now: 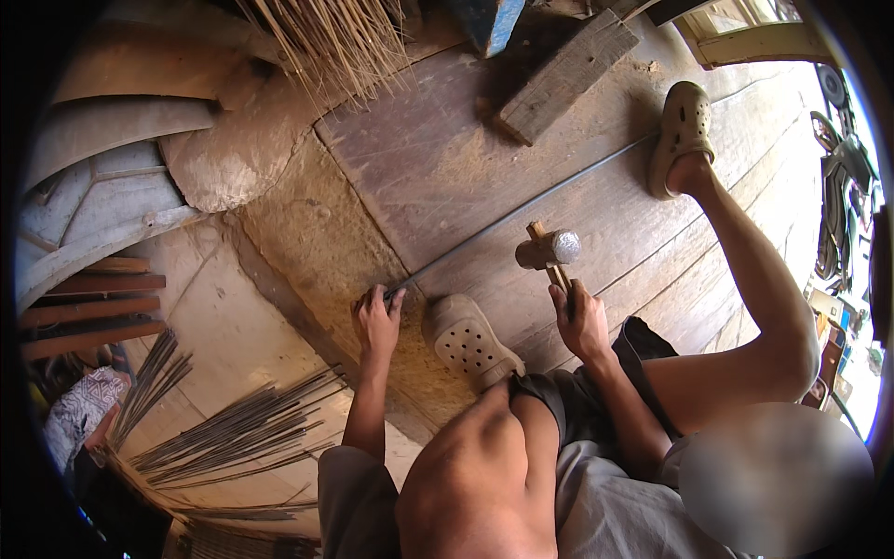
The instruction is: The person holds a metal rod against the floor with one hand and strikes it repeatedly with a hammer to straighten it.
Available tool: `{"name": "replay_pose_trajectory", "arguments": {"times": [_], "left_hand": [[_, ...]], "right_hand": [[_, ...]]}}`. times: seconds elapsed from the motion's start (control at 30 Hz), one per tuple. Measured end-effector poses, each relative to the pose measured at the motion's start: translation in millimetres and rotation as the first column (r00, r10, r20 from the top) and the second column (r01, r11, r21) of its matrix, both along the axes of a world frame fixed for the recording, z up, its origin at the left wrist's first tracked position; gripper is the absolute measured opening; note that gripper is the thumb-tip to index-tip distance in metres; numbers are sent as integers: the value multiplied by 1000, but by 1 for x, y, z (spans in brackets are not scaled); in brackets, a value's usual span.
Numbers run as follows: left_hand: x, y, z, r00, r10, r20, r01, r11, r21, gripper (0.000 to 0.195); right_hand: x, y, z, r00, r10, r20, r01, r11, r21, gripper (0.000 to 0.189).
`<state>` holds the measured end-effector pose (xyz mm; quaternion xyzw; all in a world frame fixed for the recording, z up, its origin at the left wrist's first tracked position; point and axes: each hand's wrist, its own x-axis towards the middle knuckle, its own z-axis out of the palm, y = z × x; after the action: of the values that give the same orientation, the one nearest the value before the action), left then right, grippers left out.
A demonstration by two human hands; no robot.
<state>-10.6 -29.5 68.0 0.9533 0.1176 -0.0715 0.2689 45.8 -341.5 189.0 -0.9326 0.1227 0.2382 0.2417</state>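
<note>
My right hand grips the wooden handle of a hammer, whose round metal head is raised above the floor. Its rounded face looks battered and shiny. In my left hand is the near end of a long thin metal rod, pinched between thumb and fingers. From there the rod runs diagonally over the floor tiles to the clog on my outstretched foot. My other clog, pale with holes, rests between my hands, close to the rod's near end.
A heavy wooden block lies beyond the rod. Bundles of thin rods lean at the lower left, near slatted wood. A bundle of thin dry sticks hangs over the floor at the top. A curved wooden frame stands at left.
</note>
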Motion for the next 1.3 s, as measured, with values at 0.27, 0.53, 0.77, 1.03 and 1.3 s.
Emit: {"name": "replay_pose_trajectory", "arguments": {"times": [0.27,0.53,0.77,1.03,1.3], "left_hand": [[42,28,24,842,-236,-485,31,919,-392,49],[54,59,-13,644,-398,-654,-176,754,-632,58],[29,26,23,930,-251,-268,128,906,-404,35],[-1,27,-9,957,-285,-58,268,942,-203,24],[12,36,-6,921,-360,-151,263,858,-440,34]], "right_hand": [[-9,1,-8,993,75,-93,-82,994,-70,37],[-5,3,-7,994,94,-60,-97,995,-33,38],[-8,1,-11,998,36,-53,-37,999,-27,38],[-10,2,-12,996,59,-61,-60,998,-18,37],[-27,2,-2,997,-16,-76,17,1000,3,35]]}}
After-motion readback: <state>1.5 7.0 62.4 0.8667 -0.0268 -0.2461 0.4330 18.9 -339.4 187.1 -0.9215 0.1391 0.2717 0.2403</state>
